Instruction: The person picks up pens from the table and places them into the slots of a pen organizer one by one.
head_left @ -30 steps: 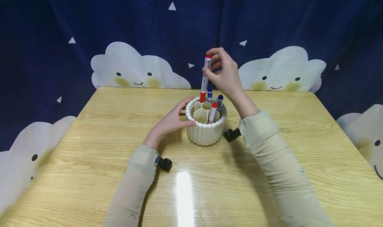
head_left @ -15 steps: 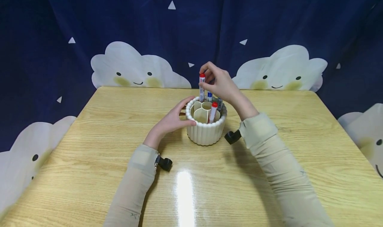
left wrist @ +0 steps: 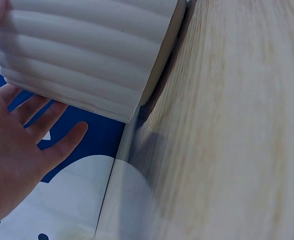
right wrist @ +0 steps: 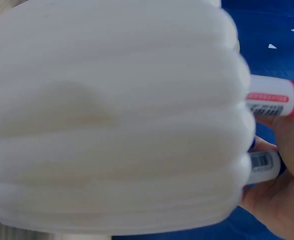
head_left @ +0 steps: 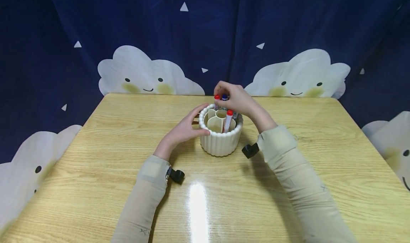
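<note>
A cream ribbed pen holder [head_left: 219,145] with a beaded rim and inner compartments stands upright on the table. My left hand [head_left: 180,129] grips its left side, thumb at the front of the rim and fingers around the back. Above the rear left compartment, my right hand [head_left: 237,99] pinches a red-capped marker [head_left: 217,98] near its cap; most of its barrel is down inside the holder. A second red-capped marker [head_left: 228,121] leans in the front right compartment. Beside the right fingers stands a blue-capped marker [head_left: 225,97]. In the right wrist view another marker [right wrist: 263,168] shows beyond the rim.
The light wood table [head_left: 128,129] stretches to both sides and toward me. Behind it hangs a dark blue curtain [head_left: 205,29] with white clouds and triangles. A black wrist camera [head_left: 250,150] on the right sleeve sits close to the holder's right side.
My right hand has moved down with the red-capped marker, which has sunk from above the rim until mainly its cap end shows. The left hand and the pen holder have stayed put.
</note>
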